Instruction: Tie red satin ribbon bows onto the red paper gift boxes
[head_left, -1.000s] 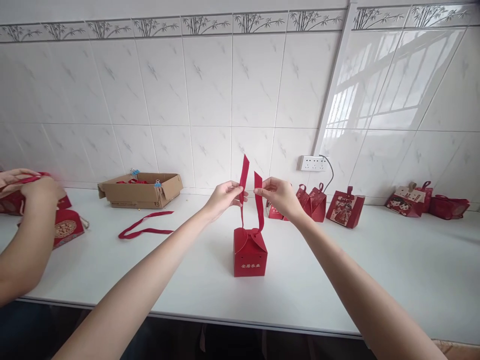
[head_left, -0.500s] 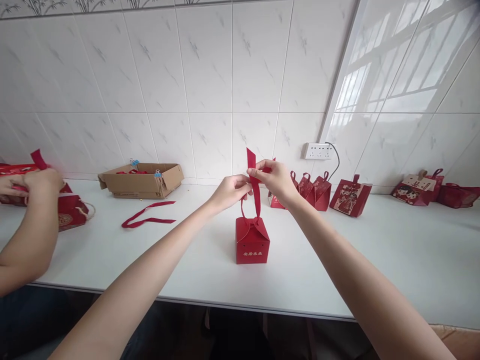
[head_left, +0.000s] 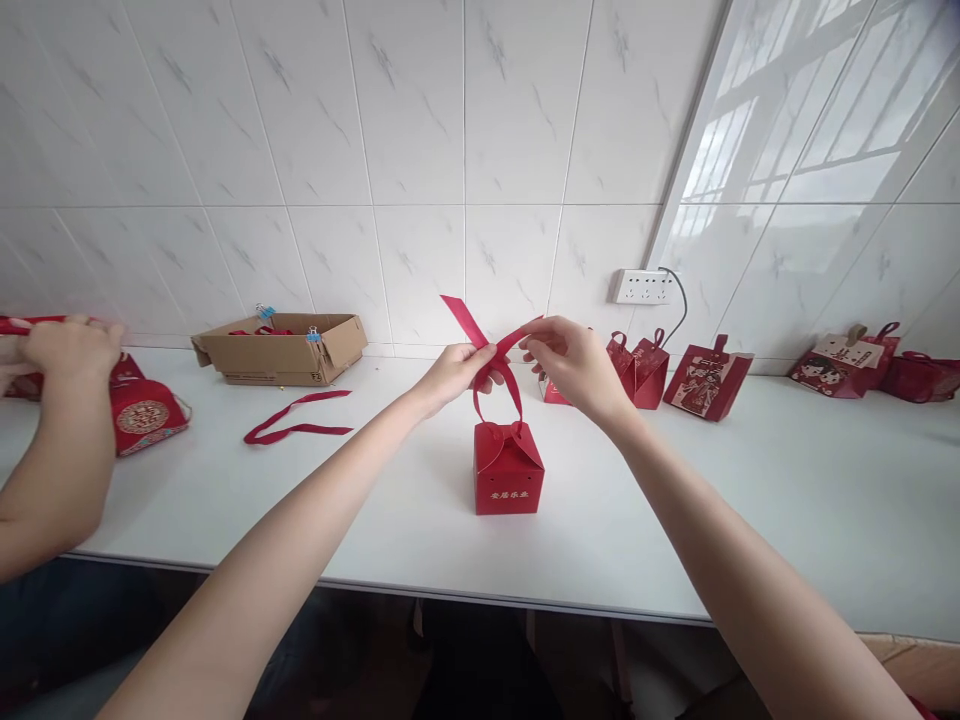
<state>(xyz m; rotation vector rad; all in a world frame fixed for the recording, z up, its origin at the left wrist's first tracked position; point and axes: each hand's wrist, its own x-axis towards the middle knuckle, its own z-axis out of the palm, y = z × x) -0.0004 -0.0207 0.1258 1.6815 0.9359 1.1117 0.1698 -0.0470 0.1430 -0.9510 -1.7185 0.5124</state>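
A small red gift box (head_left: 508, 485) with pale lettering stands upright on the white table in front of me. A red ribbon (head_left: 463, 318) rises in a loop from its folded top, and its two ends cross above the box. My left hand (head_left: 459, 375) pinches the ribbon where it crosses, with one slanted end sticking out up and to the left. My right hand (head_left: 571, 362) is to the right of the crossing, its bent fingers at the other ribbon end; the fingertips partly overlap it.
Left on the table (head_left: 405, 530) lie a loose red ribbon (head_left: 289, 432) and a cardboard box (head_left: 274, 362) with ribbons inside. A co-worker's hand (head_left: 71, 345) is among red boxes (head_left: 150, 415) at far left. Several red gift boxes (head_left: 705, 380) stand at right, below a socket strip (head_left: 643, 287).
The ribbon ends, upright together before, now cross and spread left and right. My right hand has shifted slightly right. The co-worker's red box has tilted, and the camera looks a little lower.
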